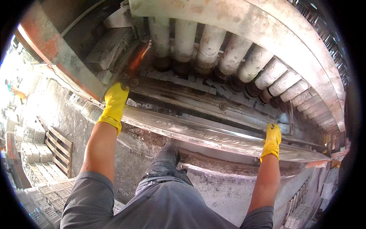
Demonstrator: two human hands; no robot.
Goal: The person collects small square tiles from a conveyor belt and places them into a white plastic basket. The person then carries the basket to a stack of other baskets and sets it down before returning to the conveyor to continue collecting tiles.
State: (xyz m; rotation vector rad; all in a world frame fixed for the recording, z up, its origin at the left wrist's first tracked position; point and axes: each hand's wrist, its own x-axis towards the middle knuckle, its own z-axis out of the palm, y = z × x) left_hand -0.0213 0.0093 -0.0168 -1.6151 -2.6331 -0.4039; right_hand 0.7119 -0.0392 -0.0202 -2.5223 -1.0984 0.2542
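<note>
Both my hands wear yellow rubber gloves and reach forward into a machine. My left hand [115,104] is closed beside the lower end of a rust-streaked metal post [63,57]. My right hand [272,142] is closed too, farther right at the back edge of a long, worn metal ledge [194,131] that spans the front. What the fingers hold is hidden in both gloves. Behind the ledge, dark metal bars [183,97] with a round knob [223,107] run lengthwise between my hands.
A row of thick grey cylinders [211,44] stands behind the bars, under a broad curved beam [244,19]. An orange glow [138,59] shows at the back left. Stacked pale perforated blocks [36,152] and a wooden pallet [59,150] stand at left. More blocks [297,215] lie lower right.
</note>
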